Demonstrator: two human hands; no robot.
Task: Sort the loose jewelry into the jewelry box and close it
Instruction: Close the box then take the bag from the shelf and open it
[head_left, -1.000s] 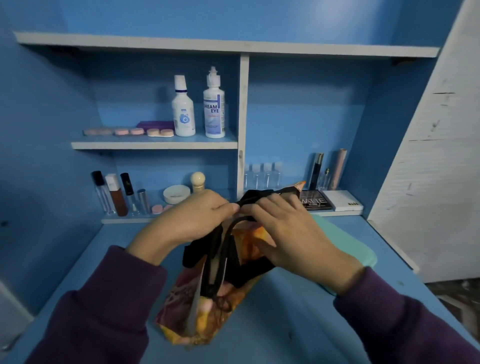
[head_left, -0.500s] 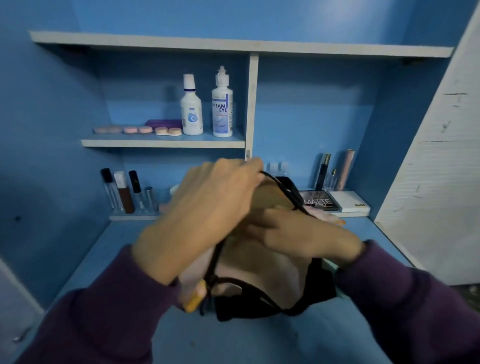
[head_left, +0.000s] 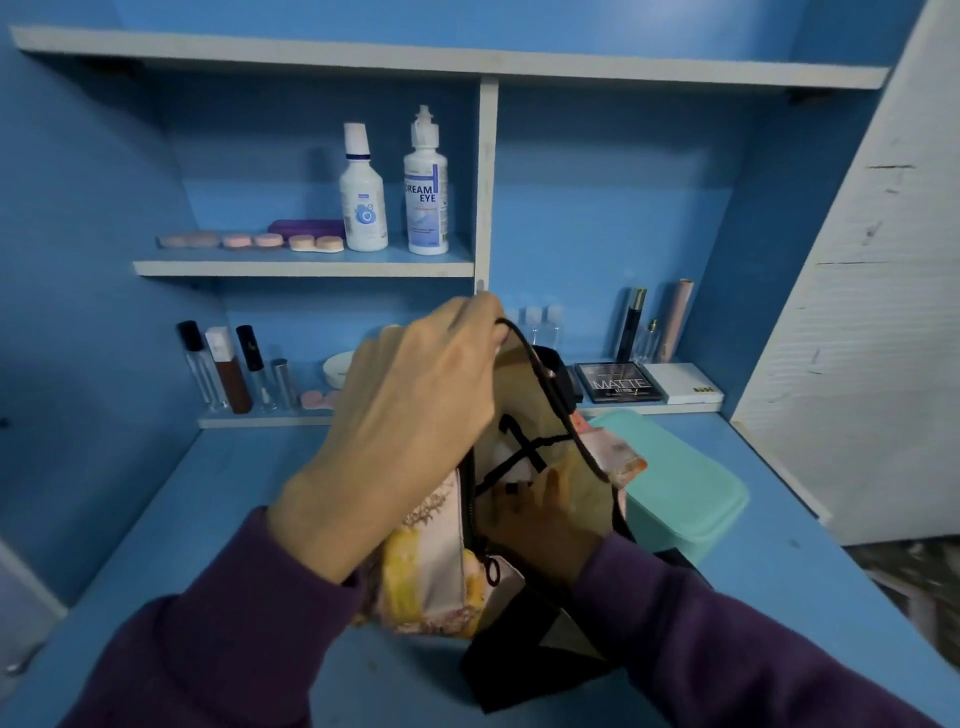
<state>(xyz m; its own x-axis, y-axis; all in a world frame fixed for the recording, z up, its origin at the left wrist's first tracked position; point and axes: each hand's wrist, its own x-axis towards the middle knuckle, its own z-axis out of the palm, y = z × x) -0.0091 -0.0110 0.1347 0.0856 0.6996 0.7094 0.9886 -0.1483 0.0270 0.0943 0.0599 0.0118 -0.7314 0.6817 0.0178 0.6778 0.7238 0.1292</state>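
Teal jewelry box — lid on, lying flat.

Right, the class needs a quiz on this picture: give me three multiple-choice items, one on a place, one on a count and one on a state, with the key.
1. Where is the teal box? A. on the top shelf B. on the desk, right of the bag C. inside the bag
2. How many white bottles stand on the middle shelf? A. one B. two C. four
3. How is the bag? A. zipped shut B. folded flat C. held open, right hand inside
Key: 1 B, it sits on the desk beside the bag; 2 B, two stand side by side; 3 C, the left hand holds its rim up and the right hand reaches in.
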